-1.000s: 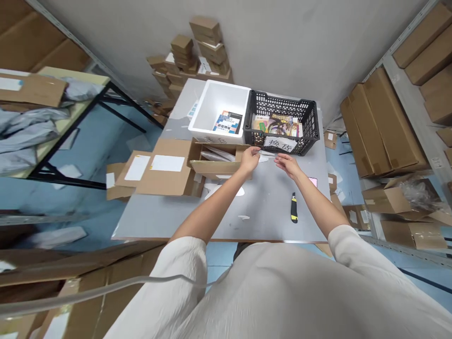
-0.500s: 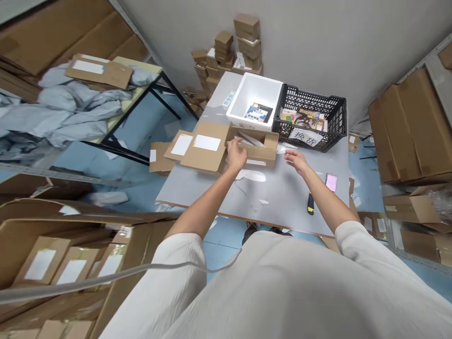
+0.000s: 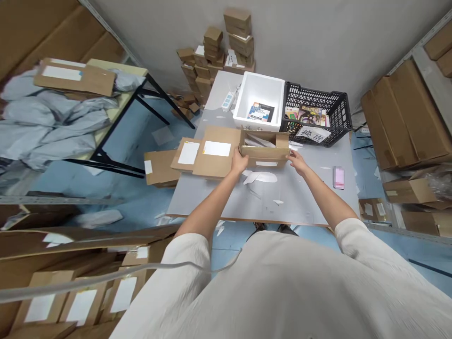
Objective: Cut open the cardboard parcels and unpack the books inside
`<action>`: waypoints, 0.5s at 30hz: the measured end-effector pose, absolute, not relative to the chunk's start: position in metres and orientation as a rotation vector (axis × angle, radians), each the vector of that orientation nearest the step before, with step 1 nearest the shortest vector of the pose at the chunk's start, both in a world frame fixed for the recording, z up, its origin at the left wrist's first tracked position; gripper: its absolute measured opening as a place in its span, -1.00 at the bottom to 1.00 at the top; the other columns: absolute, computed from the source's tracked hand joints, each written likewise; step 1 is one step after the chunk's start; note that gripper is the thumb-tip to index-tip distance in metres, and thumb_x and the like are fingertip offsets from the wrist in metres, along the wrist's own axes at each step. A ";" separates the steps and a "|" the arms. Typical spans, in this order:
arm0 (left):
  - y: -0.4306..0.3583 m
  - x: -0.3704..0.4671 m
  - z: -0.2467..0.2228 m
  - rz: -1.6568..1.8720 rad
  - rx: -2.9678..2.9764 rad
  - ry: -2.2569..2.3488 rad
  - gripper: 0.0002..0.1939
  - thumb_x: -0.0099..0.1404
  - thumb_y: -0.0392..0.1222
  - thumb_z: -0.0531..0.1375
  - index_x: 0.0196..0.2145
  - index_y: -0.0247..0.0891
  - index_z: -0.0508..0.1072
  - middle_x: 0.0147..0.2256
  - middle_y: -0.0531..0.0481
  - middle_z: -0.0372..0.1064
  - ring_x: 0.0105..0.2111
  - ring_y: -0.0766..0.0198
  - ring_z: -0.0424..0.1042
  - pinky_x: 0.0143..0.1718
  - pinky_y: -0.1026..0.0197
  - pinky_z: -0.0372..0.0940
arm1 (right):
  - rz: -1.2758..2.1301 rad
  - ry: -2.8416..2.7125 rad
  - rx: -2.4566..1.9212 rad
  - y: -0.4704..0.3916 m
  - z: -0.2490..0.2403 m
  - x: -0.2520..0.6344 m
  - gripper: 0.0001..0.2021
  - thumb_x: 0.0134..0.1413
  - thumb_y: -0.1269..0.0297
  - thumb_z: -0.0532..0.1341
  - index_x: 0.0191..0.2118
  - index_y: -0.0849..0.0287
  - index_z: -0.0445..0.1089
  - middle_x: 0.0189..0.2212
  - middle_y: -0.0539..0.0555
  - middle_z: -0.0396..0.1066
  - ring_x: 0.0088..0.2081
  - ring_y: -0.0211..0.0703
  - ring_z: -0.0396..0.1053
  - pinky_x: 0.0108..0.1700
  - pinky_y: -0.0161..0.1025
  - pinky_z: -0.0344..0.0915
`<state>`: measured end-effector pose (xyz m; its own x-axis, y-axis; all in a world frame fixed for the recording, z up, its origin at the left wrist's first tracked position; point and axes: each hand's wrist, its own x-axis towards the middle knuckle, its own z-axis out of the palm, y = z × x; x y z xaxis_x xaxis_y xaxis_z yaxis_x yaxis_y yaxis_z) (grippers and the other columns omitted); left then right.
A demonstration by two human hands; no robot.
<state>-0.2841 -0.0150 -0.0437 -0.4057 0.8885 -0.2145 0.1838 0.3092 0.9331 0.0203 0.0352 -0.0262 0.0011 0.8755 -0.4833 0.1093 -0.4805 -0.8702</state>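
An opened cardboard box stands on the grey table, with crumpled white material showing inside. My left hand grips its left end, the thumb near the upper edge. At the opposite end, my right hand holds the lower right corner with curled fingers. Just left of the box lies a flat carton with a white label, beside a smaller labelled carton. Torn white paper lies in front of the box.
Behind the box are a white foam bin with books and a black crate with books. A pink-screened phone lies at right. Grey parcels cover a side table; cartons fill a large box at lower left.
My left hand has moved from the box's top opening to its left end. My right hand, formerly apart from the box, now grips its right end. The box cutter is no longer visible.
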 end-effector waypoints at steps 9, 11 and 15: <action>-0.021 -0.279 -0.029 0.943 0.910 1.902 -0.35 0.26 -0.30 0.42 0.23 -0.15 0.30 0.08 -0.21 0.60 0.11 -0.06 0.62 0.24 -0.04 0.46 | 1.477 -0.990 -1.687 0.009 -0.021 0.006 -0.72 0.07 0.25 0.47 -0.06 -0.05 0.59 0.13 0.02 0.64 0.22 0.06 0.48 0.37 0.26 0.44; -0.026 -0.278 -0.027 0.944 0.944 1.890 -0.35 0.25 -0.30 0.42 0.21 -0.12 0.27 0.07 -0.18 0.59 0.09 -0.03 0.61 0.23 -0.02 0.46 | 1.453 -0.976 -1.692 0.003 -0.019 0.008 -0.73 0.07 0.24 0.48 -0.08 -0.03 0.59 0.08 0.03 0.65 0.19 0.05 0.50 0.33 0.20 0.48; -0.035 -0.276 -0.023 0.953 0.983 1.843 -0.40 0.24 -0.33 0.39 0.15 -0.12 0.25 0.06 -0.18 0.54 0.10 -0.05 0.59 0.24 -0.04 0.44 | 1.402 -0.980 -1.657 -0.010 -0.013 0.020 -0.69 0.05 0.21 0.50 -0.06 -0.01 0.60 0.03 0.05 0.66 0.14 0.06 0.54 0.25 0.12 0.56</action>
<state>-0.2756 -0.0350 -0.0230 -0.3582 0.8823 -0.3052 0.2611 0.4085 0.8746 0.0204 -0.0097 -0.0135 0.1102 0.8995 -0.4228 0.0885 -0.4326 -0.8972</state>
